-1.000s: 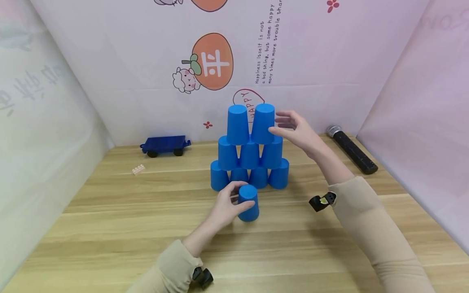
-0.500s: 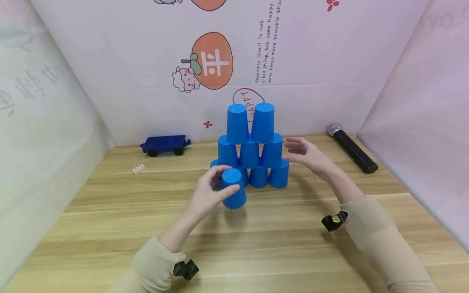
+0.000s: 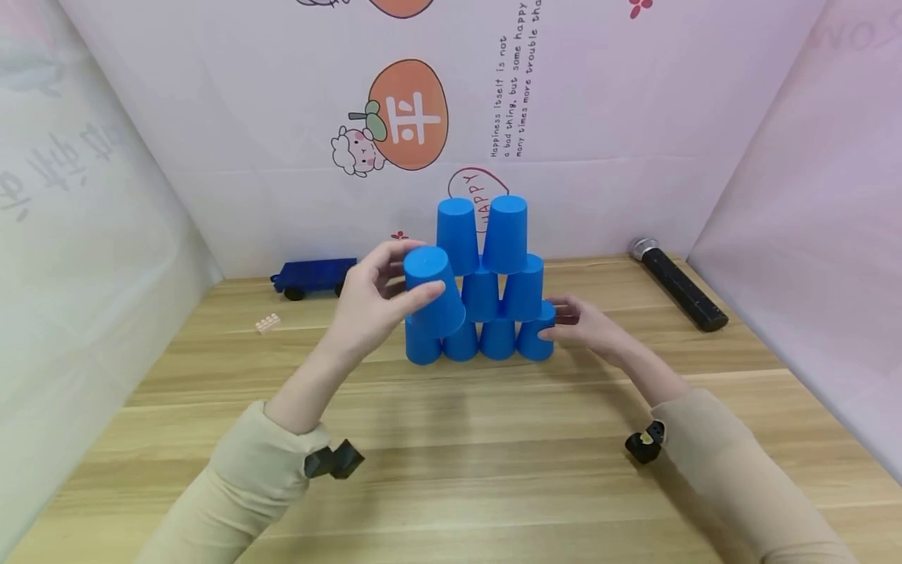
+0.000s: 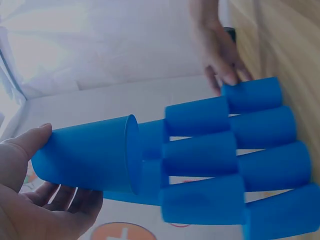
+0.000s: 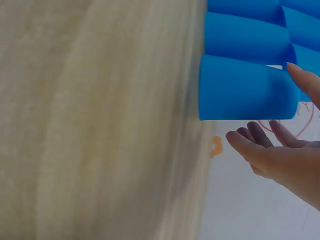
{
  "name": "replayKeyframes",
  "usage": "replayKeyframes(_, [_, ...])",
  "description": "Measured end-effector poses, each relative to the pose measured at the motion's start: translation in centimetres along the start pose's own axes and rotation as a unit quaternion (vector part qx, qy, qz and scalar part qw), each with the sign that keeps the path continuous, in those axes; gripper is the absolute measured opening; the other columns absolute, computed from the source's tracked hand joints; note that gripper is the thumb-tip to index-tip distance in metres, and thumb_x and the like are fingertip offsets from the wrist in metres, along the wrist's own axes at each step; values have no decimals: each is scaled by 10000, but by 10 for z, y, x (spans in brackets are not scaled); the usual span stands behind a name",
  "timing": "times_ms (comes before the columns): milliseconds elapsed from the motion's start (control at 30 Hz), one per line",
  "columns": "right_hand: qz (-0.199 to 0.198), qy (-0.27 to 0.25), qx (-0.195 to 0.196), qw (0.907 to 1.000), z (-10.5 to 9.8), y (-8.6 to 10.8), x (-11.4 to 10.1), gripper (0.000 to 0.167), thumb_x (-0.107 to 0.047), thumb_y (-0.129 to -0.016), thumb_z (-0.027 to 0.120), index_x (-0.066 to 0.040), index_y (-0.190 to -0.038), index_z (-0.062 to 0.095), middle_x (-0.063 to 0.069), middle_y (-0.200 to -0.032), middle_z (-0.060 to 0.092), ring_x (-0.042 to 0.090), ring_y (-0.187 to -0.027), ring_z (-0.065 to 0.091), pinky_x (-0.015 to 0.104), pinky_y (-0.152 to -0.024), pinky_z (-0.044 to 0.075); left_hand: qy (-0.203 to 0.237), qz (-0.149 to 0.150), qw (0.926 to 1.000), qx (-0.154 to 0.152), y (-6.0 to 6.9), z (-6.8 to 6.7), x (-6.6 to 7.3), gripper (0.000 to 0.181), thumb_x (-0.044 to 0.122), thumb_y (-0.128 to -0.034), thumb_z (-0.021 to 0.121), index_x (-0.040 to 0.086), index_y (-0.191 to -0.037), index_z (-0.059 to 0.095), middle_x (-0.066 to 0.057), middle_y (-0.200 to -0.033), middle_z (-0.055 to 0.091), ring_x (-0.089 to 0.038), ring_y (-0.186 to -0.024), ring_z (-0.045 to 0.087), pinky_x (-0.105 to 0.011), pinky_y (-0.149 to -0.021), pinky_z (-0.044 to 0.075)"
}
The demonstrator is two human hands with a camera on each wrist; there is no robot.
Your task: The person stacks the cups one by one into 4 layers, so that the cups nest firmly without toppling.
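Note:
My left hand [image 3: 366, 307] grips an upside-down blue plastic cup [image 3: 435, 296], thumb on the near side and fingers behind. The cup is tilted and in the air before the left side of a cup pyramid. That pyramid is built of similar upside-down cups in three rows, with two cups [image 3: 506, 235] on top. The held cup partly hides the left cups of the lower rows. At the bottom right cup [image 3: 533, 338], my right hand [image 3: 590, 329] has its thumb by the near side; in the right wrist view its relaxed fingers [image 5: 250, 145] lie apart from the cup.
A dark blue toy wagon [image 3: 310, 276] stands at the back left, partly behind my left hand. Close to it lies a small pale toy brick [image 3: 268, 323]. A black microphone [image 3: 680, 286] lies at the back right. Printed white cloth [image 3: 599, 117] encloses the wooden table [image 3: 479, 470].
My left hand has lifted the cup off the table, up and to the left. My right hand has come down from beside the top right cup to the bottom right one.

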State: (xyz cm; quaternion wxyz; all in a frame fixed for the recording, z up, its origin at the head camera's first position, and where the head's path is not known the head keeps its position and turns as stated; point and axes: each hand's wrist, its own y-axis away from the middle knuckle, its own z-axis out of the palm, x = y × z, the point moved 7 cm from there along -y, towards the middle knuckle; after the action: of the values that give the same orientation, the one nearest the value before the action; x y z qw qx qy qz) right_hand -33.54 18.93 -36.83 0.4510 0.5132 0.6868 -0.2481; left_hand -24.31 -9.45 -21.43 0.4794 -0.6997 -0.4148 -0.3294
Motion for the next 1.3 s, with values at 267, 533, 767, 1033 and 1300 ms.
replayKeyframes(267, [-63, 401, -2, 9992, 7, -7, 4, 675, -238, -880, 656, 15, -1402, 312, 285, -1373, 425, 439, -1255, 427, 556, -1030, 400, -91, 340, 9993, 92, -32, -8, 39, 510, 283, -860, 681, 128, -1311, 500, -22, -1288, 574, -158, -1137, 577, -396, -1003, 472])
replayKeyframes(533, [-115, 500, -57, 9987, 12, -12, 5, 698, -219, -886, 651, 13, -1429, 279, 284, -1359, 443, 435, -1229, 451, 564, -1021, 403, -245, 183, 9993, 234, -72, -8, 54, 522, 355, -834, 693, 184, -1297, 523, -7, -1262, 587, -141, -1144, 575, -401, -955, 505])
replayKeyframes(767, [-119, 494, -114, 9986, 12, -11, 5, 704, -215, -893, 642, 28, -1431, 259, 299, -1366, 427, 453, -1231, 439, 588, -1027, 385, -860, 73, 9955, 405, -105, -5, 57, 570, 427, -822, 683, 215, -1322, 511, 12, -1283, 586, -128, -1165, 566, -381, -990, 480])
replayKeyframes(1033, [-142, 547, -68, 9984, 13, -11, 9, 690, -205, -887, 652, 28, -1421, 284, 293, -1367, 435, 449, -1235, 446, 582, -1027, 387, -873, -126, 9957, 288, -130, 9, 50, 597, 431, -823, 679, 202, -1339, 485, 1, -1306, 567, -140, -1179, 550, -355, -990, 476])
replayKeyframes(1300, [-150, 532, -89, 9984, 17, -13, 11, 690, -227, -880, 663, 9, -1418, 301, 282, -1368, 441, 444, -1235, 448, 579, -1022, 393, -975, -230, 9947, 244, -137, 15, 39, 615, 434, -826, 672, 191, -1356, 473, -10, -1320, 554, -145, -1184, 541, -340, -985, 477])
